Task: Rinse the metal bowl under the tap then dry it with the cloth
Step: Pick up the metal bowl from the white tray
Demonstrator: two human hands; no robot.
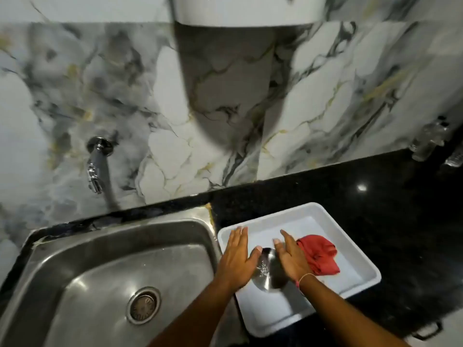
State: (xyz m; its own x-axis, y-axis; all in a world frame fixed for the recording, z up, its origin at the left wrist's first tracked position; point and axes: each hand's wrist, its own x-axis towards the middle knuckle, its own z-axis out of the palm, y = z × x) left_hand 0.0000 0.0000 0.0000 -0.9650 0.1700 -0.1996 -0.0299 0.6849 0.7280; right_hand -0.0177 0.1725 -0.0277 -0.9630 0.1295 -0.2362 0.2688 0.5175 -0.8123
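Note:
A small metal bowl point(269, 270) sits in a white tray point(355, 256) on the black counter, right of the sink. My left hand point(236, 259) lies flat against the bowl's left side, fingers stretched out and apart. My right hand point(290, 259) presses on its right side, fingers also straight. Neither hand is closed around the bowl. A crumpled red cloth point(319, 256) lies in the tray just right of my right hand. The chrome tap point(96, 166) sticks out of the marble wall above the sink, with no water running from it.
The steel sink point(100, 271) with its round drain point(143, 305) fills the lower left. Black granite counter point(375, 209) surrounds the tray. Clear bottles point(428, 141) stand at the far right against the wall. A white appliance hangs at the top centre.

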